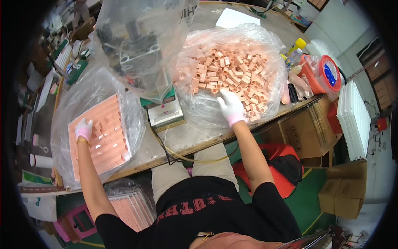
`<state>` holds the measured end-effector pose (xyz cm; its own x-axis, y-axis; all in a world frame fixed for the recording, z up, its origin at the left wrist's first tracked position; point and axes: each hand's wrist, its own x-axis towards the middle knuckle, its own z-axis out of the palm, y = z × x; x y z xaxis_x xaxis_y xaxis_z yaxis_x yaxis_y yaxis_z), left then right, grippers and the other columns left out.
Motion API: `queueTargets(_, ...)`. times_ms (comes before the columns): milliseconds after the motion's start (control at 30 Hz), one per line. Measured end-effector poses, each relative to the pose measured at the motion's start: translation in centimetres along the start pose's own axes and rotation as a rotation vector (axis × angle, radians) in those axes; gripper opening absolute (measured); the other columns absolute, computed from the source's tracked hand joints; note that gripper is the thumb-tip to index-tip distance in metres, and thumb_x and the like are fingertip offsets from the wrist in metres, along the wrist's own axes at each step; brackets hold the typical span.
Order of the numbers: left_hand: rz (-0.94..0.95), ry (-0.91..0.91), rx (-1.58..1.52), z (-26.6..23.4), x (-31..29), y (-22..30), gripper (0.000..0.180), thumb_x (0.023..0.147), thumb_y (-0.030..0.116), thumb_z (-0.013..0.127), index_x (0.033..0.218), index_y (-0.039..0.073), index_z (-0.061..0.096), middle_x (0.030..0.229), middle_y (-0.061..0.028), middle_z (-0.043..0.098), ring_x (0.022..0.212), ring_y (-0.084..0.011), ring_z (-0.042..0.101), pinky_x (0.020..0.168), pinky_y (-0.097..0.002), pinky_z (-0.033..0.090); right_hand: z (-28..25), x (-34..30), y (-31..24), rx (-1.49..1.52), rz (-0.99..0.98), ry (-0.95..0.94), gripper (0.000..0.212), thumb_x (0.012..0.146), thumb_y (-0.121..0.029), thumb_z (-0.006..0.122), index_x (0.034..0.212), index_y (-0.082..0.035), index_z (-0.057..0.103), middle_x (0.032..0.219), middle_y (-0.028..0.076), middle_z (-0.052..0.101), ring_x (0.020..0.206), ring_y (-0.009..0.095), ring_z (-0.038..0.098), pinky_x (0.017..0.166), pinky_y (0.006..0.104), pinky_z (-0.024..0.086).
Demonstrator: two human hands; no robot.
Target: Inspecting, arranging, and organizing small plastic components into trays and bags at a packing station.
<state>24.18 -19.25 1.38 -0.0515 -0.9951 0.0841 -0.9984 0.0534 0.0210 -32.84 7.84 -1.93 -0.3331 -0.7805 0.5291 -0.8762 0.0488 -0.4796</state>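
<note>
My left hand, in a white glove with a pink cuff, is over a tray packed with rows of pink-copper pieces. Its fingers look curled downward onto the pieces; what they pinch, if anything, is too small to make out. My right hand, gloved the same way, reaches to the near edge of a heap of short pink-copper sleeves. Thumb and fingers there stand apart, with no sleeve visibly held. The heap lies in a spread clear plastic bag.
Between tray and heap stands a plastic-covered press machine with a metal base block. A red basket and bottles crowd the table's right end. Cardboard boxes and a red stool are below right; stacked trays are below left.
</note>
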Motion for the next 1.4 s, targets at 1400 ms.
queueTargets(1400, -0.096, -1.136, -2.491, 0.8, -24.3, 27.7, 0.034, 0.099, 0.024, 0.047, 0.122, -0.001, 0.051, 0.112, -0.0107, 0.061, 0.094, -0.0175, 0.061, 0.076, -0.0277, 0.053, -1.4, -4.2, -15.4, 0.474, -0.325, -0.172, 0.034, 0.072, -0.010, 0.074, 0.103, -0.005, 0.060, 0.092, 0.011, 0.061, 0.085, 0.028, 0.061, 0.073, 0.0338, 0.051)
